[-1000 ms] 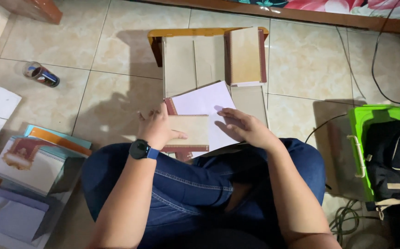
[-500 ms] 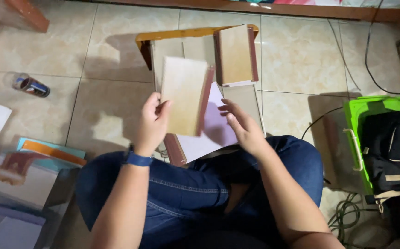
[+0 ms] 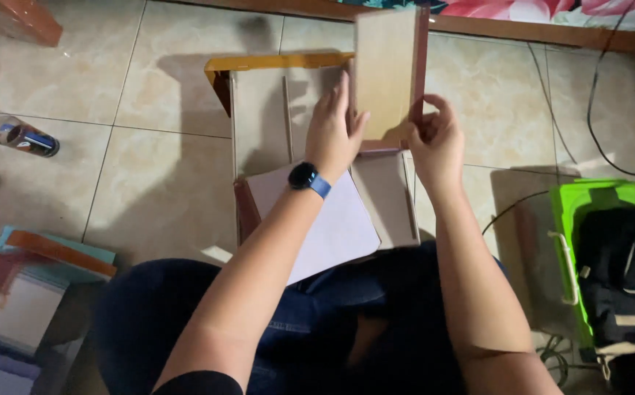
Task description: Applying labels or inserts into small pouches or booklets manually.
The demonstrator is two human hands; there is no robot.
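Fingers of both hands grip wooden panel (image 3: 384,73) | raised farther than before

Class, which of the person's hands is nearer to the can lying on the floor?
Left. The left hand rests on the wooden panel, on the can's side; the right hand grips the far edge.

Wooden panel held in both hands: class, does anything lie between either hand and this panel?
Nothing visible does. The left hand lies flat on the face of the wooden panel, and the right hand grips its right edge. Both touch it directly, above the wooden frame.
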